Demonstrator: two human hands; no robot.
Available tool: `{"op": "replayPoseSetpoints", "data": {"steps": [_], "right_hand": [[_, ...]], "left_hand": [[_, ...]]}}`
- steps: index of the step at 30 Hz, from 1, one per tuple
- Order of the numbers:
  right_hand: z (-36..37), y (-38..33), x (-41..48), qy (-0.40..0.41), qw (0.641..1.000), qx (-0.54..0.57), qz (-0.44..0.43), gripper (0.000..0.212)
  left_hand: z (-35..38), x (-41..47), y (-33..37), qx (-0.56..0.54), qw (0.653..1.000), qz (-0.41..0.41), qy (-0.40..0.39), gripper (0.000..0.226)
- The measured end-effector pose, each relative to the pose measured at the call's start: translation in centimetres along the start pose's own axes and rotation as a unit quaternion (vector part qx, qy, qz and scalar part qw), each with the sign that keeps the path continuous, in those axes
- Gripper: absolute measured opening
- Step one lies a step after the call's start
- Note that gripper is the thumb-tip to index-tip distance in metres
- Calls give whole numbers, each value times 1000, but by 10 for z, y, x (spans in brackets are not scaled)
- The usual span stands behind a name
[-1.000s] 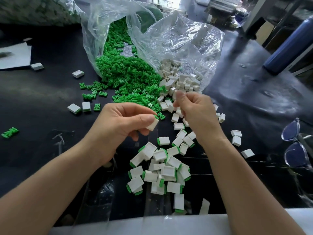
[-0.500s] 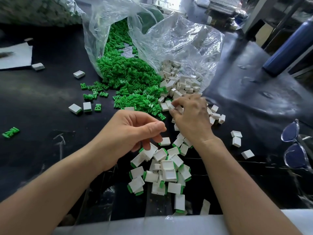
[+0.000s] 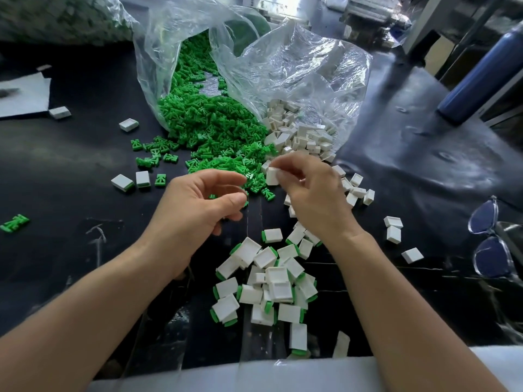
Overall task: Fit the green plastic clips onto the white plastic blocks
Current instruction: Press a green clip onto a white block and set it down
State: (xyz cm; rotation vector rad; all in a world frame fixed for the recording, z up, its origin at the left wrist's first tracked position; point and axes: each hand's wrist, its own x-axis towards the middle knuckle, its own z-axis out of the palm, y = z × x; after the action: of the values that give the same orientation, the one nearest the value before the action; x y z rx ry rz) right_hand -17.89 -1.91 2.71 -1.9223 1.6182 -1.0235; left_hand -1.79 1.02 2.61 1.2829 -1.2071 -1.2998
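Green clips [image 3: 215, 137] spill out of a clear plastic bag [image 3: 297, 66] onto the black table. Beside them, white blocks [image 3: 300, 134] lie heaped at the bag's mouth. My right hand [image 3: 314, 199] pinches one white block [image 3: 272, 175] between thumb and fingertips, just right of the clip heap. At the near edge of the clips, my left hand [image 3: 203, 205] hovers with loosely curled fingers and a gap between thumb and forefinger; nothing shows in it. A pile of blocks with green clips fitted [image 3: 271, 281] lies below both hands.
Clear-framed glasses [image 3: 489, 239] lie at the right edge, and a blue bottle [image 3: 481, 72] stands at the back right. A white sheet [image 3: 22, 94] lies far left. Stray blocks [image 3: 124, 182] and a stray clip [image 3: 14, 222] dot the left side. A white foam strip [image 3: 283, 374] runs along the near edge.
My left hand let go of the fitted block it held and moved up to the green clips. My right hand reached into the loose white blocks and came up pinching one.
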Motion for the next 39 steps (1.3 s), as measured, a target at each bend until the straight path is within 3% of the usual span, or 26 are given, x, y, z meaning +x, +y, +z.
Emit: {"op": "replayPoseSetpoints", "data": {"steps": [6,10,13,15,25,32,39], "right_hand": [[15,-11,-11,-99,991,68,-57,13],[10,-10,-7,-93,990,108,3,12],[2,-3,-3,-41,999,4,20,4],[0,2,-2,-19,996,-80,28,12],[13,7,-3,-48,961,-270,36,24],[10,8,-1,-38,977,-208,27,7],[0,4,-1,-15,996,-75,49,7]], "left_hand": [[0,1,0,2,999,27,-26,29],[0,0,2,-22,999,22,-23,25],[0,0,3,-33,999,-3,-22,22],[0,1,2,-32,999,-13,-25,19],[0,0,1,-31,999,2,-42,16],[1,2,0,-103,993,-17,-47,24],[1,1,1,-116,990,-35,-65,24]]}}
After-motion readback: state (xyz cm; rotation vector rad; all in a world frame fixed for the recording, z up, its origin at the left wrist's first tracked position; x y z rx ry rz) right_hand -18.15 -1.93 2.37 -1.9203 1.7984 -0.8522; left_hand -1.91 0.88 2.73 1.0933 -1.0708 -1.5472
